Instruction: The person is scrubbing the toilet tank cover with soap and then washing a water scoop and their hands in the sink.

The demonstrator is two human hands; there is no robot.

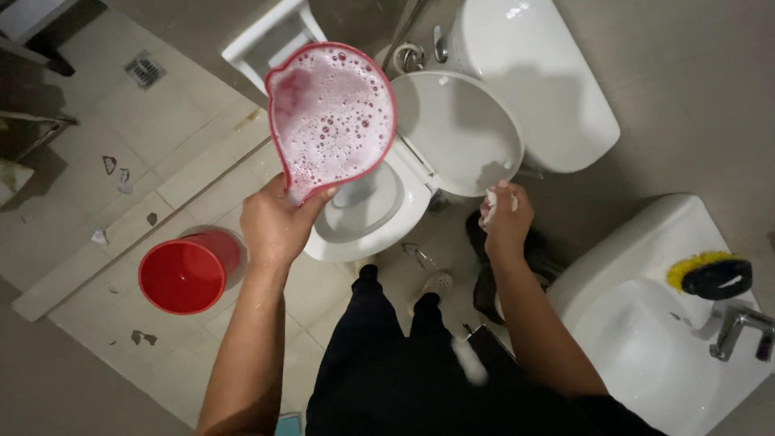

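1. Our left hand [276,222] grips the near rim of a red-rimmed jug [331,117], with the fingers curled tight around its lower edge. The jug rises away from the hand toward the far side, its open mouth turned up at us.
2. The jug is full of pale pink, foamy water with many small bubbles. It hangs just over the left part of the white toilet bowl [367,222].
3. Our right hand [507,222] is closed into a loose fist around a small white cloth or wad [490,202]. Only a bit of it shows above the fingers, so we cannot tell exactly what it is.
4. The right hand sits to the right of the bowl, just near the raised toilet lid [460,129], well apart from the jug.
5. A red bucket [184,274] stands on the tiled floor to the left, near our left forearm.
6. At the right, a white washbasin [646,323] carries a yellow-bristled brush with a black top [710,274] on its far edge, beside a metal tap [739,327].
7. Our dark trousers [379,355] fill the near middle.
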